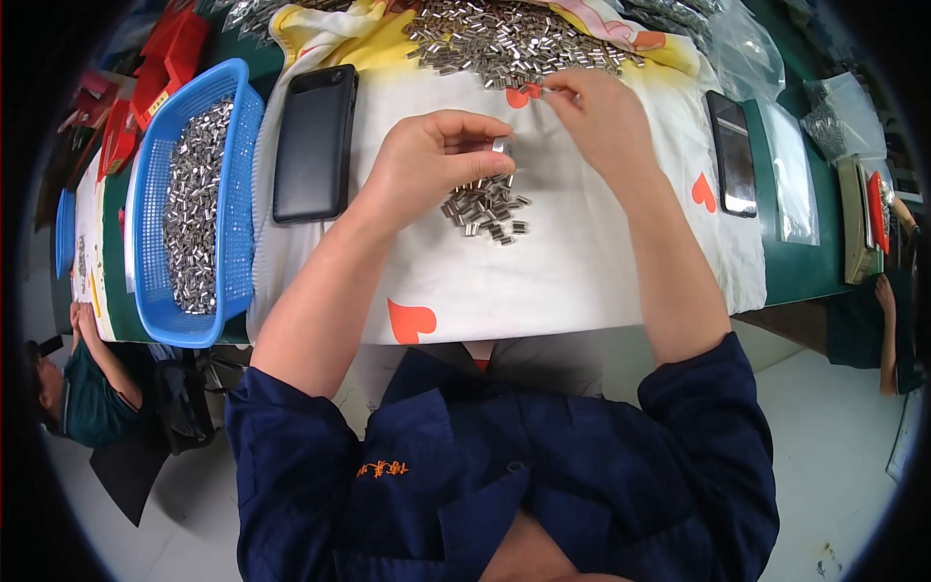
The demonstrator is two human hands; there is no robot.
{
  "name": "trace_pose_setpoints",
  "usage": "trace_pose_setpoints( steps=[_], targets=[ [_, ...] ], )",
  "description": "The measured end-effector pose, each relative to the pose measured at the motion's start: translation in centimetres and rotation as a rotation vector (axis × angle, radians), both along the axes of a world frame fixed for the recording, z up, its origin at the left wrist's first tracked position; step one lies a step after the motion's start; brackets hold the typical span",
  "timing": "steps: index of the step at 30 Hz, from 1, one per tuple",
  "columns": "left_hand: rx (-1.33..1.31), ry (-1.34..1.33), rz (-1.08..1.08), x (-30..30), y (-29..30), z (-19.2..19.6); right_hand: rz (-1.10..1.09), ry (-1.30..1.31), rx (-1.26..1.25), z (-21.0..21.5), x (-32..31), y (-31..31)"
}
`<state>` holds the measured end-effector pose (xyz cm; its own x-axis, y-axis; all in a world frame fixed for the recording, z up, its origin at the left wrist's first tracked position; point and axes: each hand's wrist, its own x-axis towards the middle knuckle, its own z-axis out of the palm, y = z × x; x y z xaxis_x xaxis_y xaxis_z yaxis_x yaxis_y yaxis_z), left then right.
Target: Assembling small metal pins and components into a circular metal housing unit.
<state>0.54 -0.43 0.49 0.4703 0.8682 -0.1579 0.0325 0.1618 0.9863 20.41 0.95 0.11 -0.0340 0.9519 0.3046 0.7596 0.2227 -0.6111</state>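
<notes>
My left hand (451, 155) is closed, with small shiny metal cylinders (500, 145) pinched between thumb and fingers. Just below it, a small heap of the same metal cylinders (482, 208) lies on the white cloth (543, 272). To the right and farther off, my right hand (601, 116) has thumb and forefinger pressed together in a pinch. A tiny metal piece (549, 90) seems to show at its fingertips, next to a printed red heart. Beyond both hands spreads a large pile of loose metal cylinders (504, 44).
At left stands a blue plastic basket (244, 194) holding many cylinders, beside a black rectangular case (315, 145). A phone (732, 155) and clear plastic bags (787, 165) lie at right. Red bins (175, 58) stand far left. Other people sit at both sides.
</notes>
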Motion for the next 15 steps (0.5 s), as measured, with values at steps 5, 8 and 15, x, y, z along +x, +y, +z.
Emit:
trace_pose_setpoints(
  steps=[5,8,15],
  targets=[
    [-0.026,0.006,-0.003,-0.3,0.1,-0.1,0.091,-0.332,0.071,-0.4,-0.7,0.0],
    [-0.043,-0.019,0.000,-0.3,0.1,0.0,0.071,-0.389,-0.002,0.4,-0.4,-0.9],
    [-0.082,-0.151,0.072,-0.4,0.4,-0.1,0.119,0.038,-0.087,1.7,-1.3,-1.5]
  ],
)
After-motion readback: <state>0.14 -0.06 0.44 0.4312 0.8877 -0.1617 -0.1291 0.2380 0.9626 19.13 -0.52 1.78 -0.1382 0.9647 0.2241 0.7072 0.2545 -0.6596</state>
